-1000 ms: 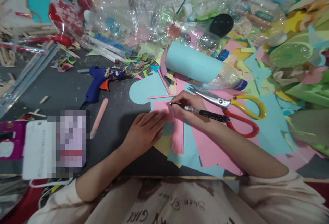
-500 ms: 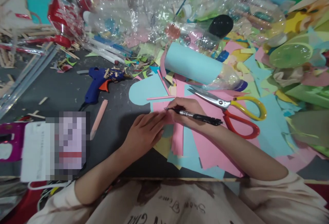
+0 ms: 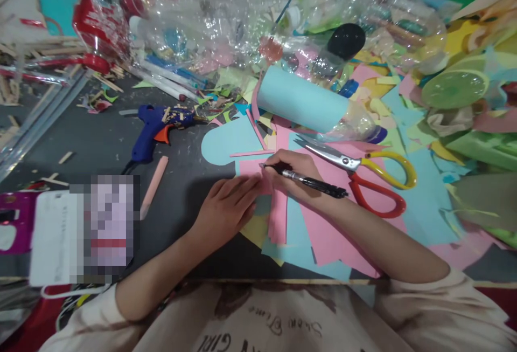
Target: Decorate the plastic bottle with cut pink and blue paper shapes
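The right hand (image 3: 297, 174) grips a black pen (image 3: 311, 180), tip at the pink paper (image 3: 252, 168) upper edge; the left hand (image 3: 226, 209) lies flat, pressing it; scissors (image 3: 359, 171) crowd three o'clock, bare surface (image 3: 100, 147) at nine

We are at a craft worktable in a cluttered hobby space. The dark table (image 3: 100, 147) is littered with cut coloured sheets: pink paper (image 3: 323, 244) by its near edge, a light-blue paper roll (image 3: 301, 98) mid-table. A blue hot glue gun (image 3: 151, 125), a pink glue stick (image 3: 154, 186), scissors (image 3: 363, 171) and a black pen (image 3: 319, 184) are out among them. Wooden sticks (image 3: 10, 93) and clear plastic bags (image 3: 226, 23) crowd the far edge.
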`<state>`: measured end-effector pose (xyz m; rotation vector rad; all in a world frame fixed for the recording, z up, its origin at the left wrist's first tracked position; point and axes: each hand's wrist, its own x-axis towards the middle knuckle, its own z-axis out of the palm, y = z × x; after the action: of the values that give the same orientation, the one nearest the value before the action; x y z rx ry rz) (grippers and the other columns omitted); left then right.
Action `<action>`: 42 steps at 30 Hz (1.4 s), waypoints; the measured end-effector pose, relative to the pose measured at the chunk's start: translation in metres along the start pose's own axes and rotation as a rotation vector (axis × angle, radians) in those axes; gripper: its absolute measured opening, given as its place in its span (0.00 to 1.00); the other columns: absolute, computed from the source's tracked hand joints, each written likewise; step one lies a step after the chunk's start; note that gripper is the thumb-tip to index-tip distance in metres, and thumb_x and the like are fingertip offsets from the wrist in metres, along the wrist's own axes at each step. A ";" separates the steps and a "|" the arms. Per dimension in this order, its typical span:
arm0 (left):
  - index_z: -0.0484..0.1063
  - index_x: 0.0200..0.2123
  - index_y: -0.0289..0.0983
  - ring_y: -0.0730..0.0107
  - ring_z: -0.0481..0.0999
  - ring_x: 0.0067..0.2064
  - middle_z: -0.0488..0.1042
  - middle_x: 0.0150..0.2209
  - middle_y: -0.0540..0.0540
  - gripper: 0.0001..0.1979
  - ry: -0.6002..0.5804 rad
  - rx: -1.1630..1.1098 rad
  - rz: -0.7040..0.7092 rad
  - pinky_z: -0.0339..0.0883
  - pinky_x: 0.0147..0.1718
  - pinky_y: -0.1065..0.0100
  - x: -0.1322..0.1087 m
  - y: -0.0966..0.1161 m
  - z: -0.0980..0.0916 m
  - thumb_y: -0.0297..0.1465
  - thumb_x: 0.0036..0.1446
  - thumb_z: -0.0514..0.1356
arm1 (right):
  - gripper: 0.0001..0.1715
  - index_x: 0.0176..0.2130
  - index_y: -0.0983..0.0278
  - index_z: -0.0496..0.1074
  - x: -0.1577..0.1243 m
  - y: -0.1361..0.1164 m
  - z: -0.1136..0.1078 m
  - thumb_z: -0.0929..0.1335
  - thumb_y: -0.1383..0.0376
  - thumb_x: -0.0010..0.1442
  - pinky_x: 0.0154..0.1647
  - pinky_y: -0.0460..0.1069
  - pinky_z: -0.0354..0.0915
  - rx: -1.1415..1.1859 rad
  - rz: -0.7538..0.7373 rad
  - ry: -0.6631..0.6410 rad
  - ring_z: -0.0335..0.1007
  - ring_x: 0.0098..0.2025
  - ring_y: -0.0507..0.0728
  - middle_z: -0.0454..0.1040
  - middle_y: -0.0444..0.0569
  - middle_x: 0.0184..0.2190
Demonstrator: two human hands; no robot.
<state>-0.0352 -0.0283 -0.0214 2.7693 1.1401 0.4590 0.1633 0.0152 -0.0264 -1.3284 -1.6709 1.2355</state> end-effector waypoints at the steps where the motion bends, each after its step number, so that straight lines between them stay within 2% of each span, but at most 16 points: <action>1: 0.73 0.49 0.34 0.61 0.75 0.51 0.77 0.52 0.44 0.14 -0.003 -0.002 0.001 0.68 0.45 0.60 0.000 0.000 0.000 0.28 0.63 0.54 | 0.06 0.27 0.62 0.69 0.000 0.001 0.000 0.67 0.65 0.56 0.26 0.45 0.59 0.015 0.004 0.015 0.64 0.24 0.50 0.71 0.41 0.23; 6: 0.72 0.51 0.35 0.60 0.75 0.51 0.77 0.52 0.43 0.15 -0.017 -0.010 0.000 0.68 0.45 0.60 0.000 -0.001 -0.001 0.28 0.63 0.54 | 0.07 0.29 0.62 0.71 -0.001 0.006 0.001 0.68 0.62 0.58 0.27 0.45 0.60 -0.001 -0.068 -0.037 0.66 0.26 0.50 0.73 0.42 0.25; 9: 0.73 0.50 0.36 0.60 0.75 0.51 0.77 0.52 0.43 0.14 -0.027 -0.004 -0.006 0.68 0.45 0.60 0.000 -0.001 -0.001 0.28 0.63 0.54 | 0.05 0.29 0.62 0.71 0.000 0.004 0.001 0.68 0.64 0.56 0.28 0.46 0.61 -0.047 -0.053 -0.031 0.67 0.26 0.50 0.74 0.43 0.25; 14: 0.73 0.49 0.35 0.61 0.75 0.51 0.77 0.52 0.44 0.14 0.002 -0.005 -0.008 0.68 0.45 0.61 0.000 0.000 -0.001 0.28 0.64 0.52 | 0.07 0.26 0.62 0.68 0.000 -0.002 0.000 0.67 0.65 0.56 0.25 0.45 0.59 0.004 -0.003 0.040 0.64 0.23 0.50 0.70 0.41 0.22; 20: 0.73 0.50 0.36 0.61 0.75 0.52 0.77 0.52 0.44 0.14 -0.032 -0.010 -0.014 0.67 0.46 0.61 0.000 0.000 -0.001 0.28 0.63 0.54 | 0.07 0.28 0.62 0.71 -0.001 -0.001 0.000 0.68 0.62 0.57 0.28 0.46 0.61 -0.024 -0.045 -0.020 0.67 0.26 0.51 0.74 0.43 0.25; 26: 0.73 0.49 0.36 0.61 0.75 0.51 0.77 0.52 0.43 0.14 -0.029 0.001 -0.008 0.67 0.45 0.61 0.001 0.000 -0.001 0.28 0.64 0.53 | 0.08 0.24 0.62 0.66 -0.002 -0.006 0.000 0.66 0.65 0.55 0.24 0.46 0.58 0.008 0.009 0.065 0.63 0.22 0.50 0.69 0.41 0.20; 32: 0.73 0.48 0.35 0.61 0.76 0.50 0.78 0.50 0.44 0.13 0.006 0.020 0.001 0.67 0.45 0.61 0.001 -0.001 -0.001 0.28 0.64 0.53 | 0.07 0.27 0.62 0.70 -0.001 -0.006 0.000 0.67 0.63 0.56 0.28 0.47 0.60 -0.065 -0.020 -0.004 0.66 0.26 0.51 0.73 0.44 0.24; 38: 0.73 0.48 0.35 0.62 0.76 0.49 0.78 0.51 0.45 0.13 0.015 0.020 0.008 0.67 0.44 0.61 0.001 0.000 0.000 0.28 0.64 0.53 | 0.08 0.24 0.61 0.66 -0.002 -0.011 -0.001 0.65 0.64 0.55 0.27 0.47 0.59 -0.050 -0.020 0.107 0.64 0.24 0.51 0.70 0.43 0.22; 42: 0.73 0.49 0.35 0.62 0.76 0.50 0.77 0.51 0.45 0.13 0.005 0.021 0.006 0.67 0.44 0.61 0.001 0.000 0.000 0.28 0.64 0.53 | 0.09 0.25 0.61 0.68 -0.002 -0.011 -0.001 0.66 0.63 0.56 0.27 0.47 0.58 -0.077 0.016 0.043 0.64 0.24 0.51 0.71 0.44 0.23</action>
<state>-0.0344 -0.0274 -0.0210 2.7917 1.1446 0.4577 0.1610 0.0130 -0.0154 -1.4075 -1.6959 1.1539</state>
